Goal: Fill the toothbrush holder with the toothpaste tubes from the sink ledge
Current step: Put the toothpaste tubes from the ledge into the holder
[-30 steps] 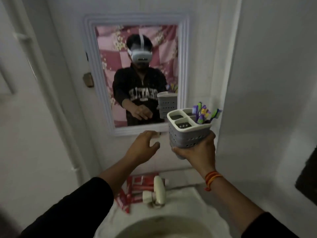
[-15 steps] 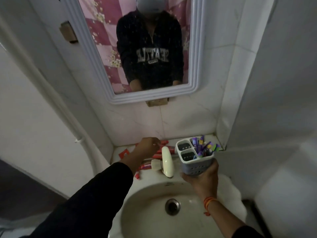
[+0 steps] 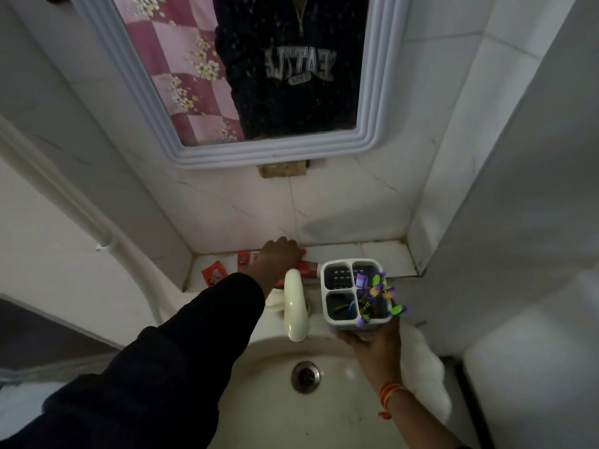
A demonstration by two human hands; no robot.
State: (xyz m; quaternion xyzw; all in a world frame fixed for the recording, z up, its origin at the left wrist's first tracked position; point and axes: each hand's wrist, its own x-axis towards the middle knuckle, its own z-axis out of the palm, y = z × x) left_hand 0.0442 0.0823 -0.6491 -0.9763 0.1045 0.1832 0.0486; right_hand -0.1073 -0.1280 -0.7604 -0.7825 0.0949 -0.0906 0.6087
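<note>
My left hand [image 3: 279, 254] lies knuckles-up over the red toothpaste tubes [image 3: 306, 264] on the tiled sink ledge [image 3: 376, 254], its fingers curled down out of sight, so I cannot tell whether they pinch a tube. My right hand [image 3: 372, 343] cups from below the white plastic toothbrush holder [image 3: 338, 286], a perforated, four-compartment square tub held above the glossy basin [image 3: 269, 400], its fingers hidden beneath it. Purple-and-green toothbrushes [image 3: 377, 294] crowd the near right compartment, beside the smooth cream tap [image 3: 295, 306].

White sink ledge [image 3: 372, 254] bears red toothpaste tubes [image 3: 309, 266].
</note>
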